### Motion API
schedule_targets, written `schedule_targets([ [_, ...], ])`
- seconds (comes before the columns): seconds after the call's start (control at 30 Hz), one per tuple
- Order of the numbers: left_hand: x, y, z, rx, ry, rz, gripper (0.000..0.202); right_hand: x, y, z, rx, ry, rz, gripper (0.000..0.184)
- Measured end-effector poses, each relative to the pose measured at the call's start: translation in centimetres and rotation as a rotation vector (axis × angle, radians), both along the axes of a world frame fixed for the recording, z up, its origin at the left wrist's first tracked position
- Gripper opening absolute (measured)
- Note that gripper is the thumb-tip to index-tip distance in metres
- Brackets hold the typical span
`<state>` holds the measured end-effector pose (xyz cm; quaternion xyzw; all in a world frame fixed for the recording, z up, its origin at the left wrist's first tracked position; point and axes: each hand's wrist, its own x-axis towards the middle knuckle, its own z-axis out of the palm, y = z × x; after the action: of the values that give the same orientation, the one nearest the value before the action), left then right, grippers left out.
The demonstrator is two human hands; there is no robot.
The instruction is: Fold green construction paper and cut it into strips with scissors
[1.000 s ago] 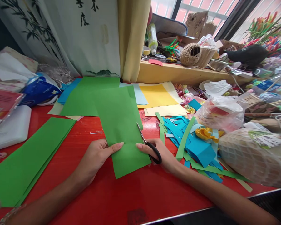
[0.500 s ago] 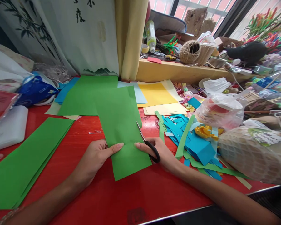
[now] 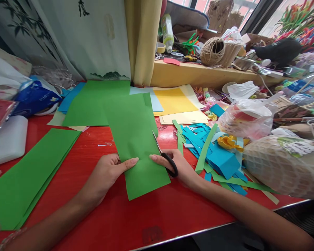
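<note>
A long green paper sheet [image 3: 134,139] lies on the red table [image 3: 107,216], running away from me. My left hand [image 3: 108,172] grips its near left edge, thumb on top and fingers curled under. My right hand [image 3: 176,167] holds black-handled scissors [image 3: 164,157] at the sheet's right edge, fingers through the loops and forefinger pressed on the paper. The blades point up and away along that edge and look nearly closed.
Folded green sheets [image 3: 26,177] lie at the left, another green sheet [image 3: 94,103] and yellow paper [image 3: 174,101] behind. Blue and green scraps [image 3: 214,157] pile to the right, beside plastic bags [image 3: 279,164]. A cluttered windowsill holds a twine ball [image 3: 211,50].
Both hands and the green sheet hold nearly the same place; the view has shifted slightly, so everything sits a little higher in the picture.
</note>
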<state>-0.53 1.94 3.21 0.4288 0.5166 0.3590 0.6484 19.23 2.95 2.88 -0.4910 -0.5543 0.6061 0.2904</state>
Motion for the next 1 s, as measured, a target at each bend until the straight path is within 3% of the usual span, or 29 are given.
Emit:
schedule_targets([
  [0.33,0.2,-0.1,0.0,-0.035,0.038,-0.013,0.025,-0.1,0.0,0.0,-0.011,0.103,-0.018,0.036],
  [0.6,0.4,-0.2,0.0,-0.065,0.028,-0.004,0.025,0.4,0.2,-0.2,0.024,0.034,-0.006,0.037],
  [0.83,-0.6,0.5,0.3,-0.022,-0.093,0.141,0.028,1.1,0.9,1.1,0.097,-0.043,0.111,0.032],
  [0.93,-0.9,0.8,0.7,-0.031,-0.123,0.176,0.025,1.7,1.7,1.7,0.274,0.086,-0.052,0.026],
  [1.0,-0.9,0.8,0.9,-0.052,-0.120,0.127,0.023,2.1,2.4,2.0,0.383,0.192,-0.190,0.024],
])
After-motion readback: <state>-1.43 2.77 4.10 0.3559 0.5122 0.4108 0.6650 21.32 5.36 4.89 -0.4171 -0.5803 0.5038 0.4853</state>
